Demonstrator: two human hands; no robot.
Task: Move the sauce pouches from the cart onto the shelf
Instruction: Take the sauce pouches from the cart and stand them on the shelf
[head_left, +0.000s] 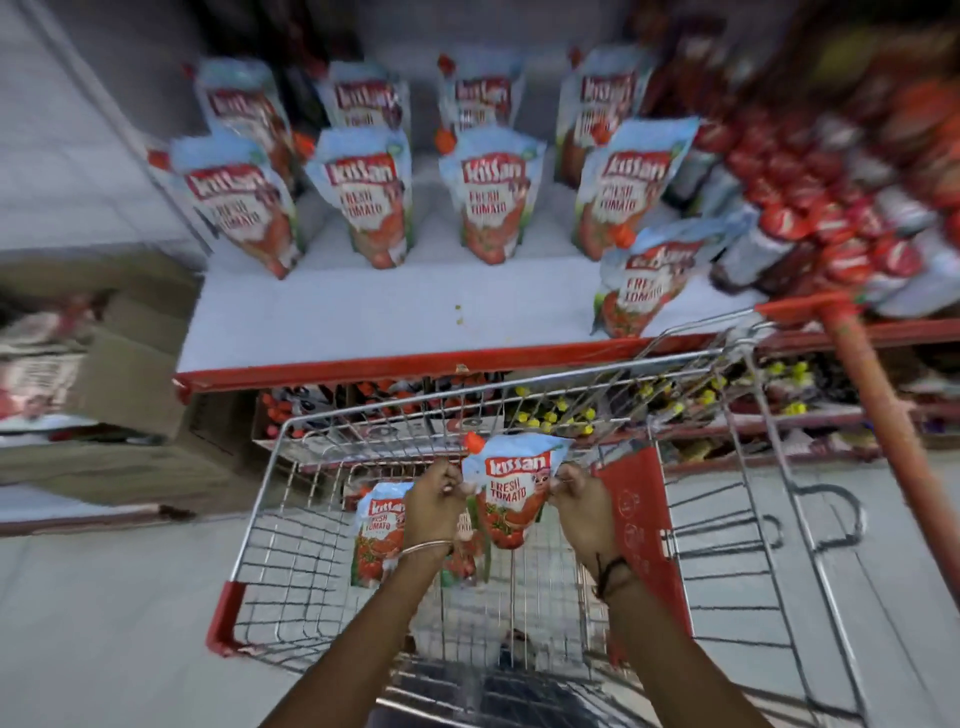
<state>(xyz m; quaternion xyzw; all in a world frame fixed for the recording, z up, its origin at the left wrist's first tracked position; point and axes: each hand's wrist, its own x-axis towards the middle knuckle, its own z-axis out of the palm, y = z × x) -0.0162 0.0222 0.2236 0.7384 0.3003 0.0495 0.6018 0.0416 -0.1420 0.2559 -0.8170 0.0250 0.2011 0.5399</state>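
Both hands hold one tomato sauce pouch (511, 493) upright over the wire cart (291, 525). My left hand (434, 501) pinches its left upper edge and my right hand (579, 506) grips its right edge. Another pouch (375, 535) lies in the cart basket to the left, and more pouch shapes show behind my left wrist. On the white shelf (363, 317) several pouches stand in two rows, among them one at the front centre (491, 200). A lone pouch (641, 283) stands nearer the shelf's front right edge.
Red-capped bottles (810, 218) crowd the shelf to the right. The cart's red handle bar (878, 405) runs down the right side. Cardboard boxes (119, 364) sit at the left on lower shelving. Yellow-capped bottles (582, 410) fill the shelf below.
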